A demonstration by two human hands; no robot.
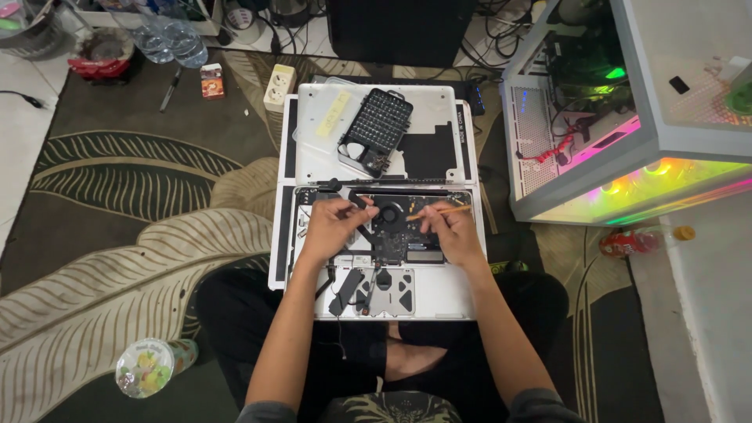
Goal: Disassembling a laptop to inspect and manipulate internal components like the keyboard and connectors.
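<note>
Over opened laptop (439, 301): right hand (453, 235) pinching orange tool (439, 211), left hand (333, 227) beside.

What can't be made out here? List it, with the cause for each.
All in the head view:
- Tip of the orange-handled tool: hidden behind the right hand, so its contact point is unclear.
- What the left hand pinches: covered by its curled fingers.
- Parts inside the opened laptop: too small to identify.
- Bits in the screwdriver bit case: too small to tell apart.
- Lit computer case: cut off by the right edge.
</note>
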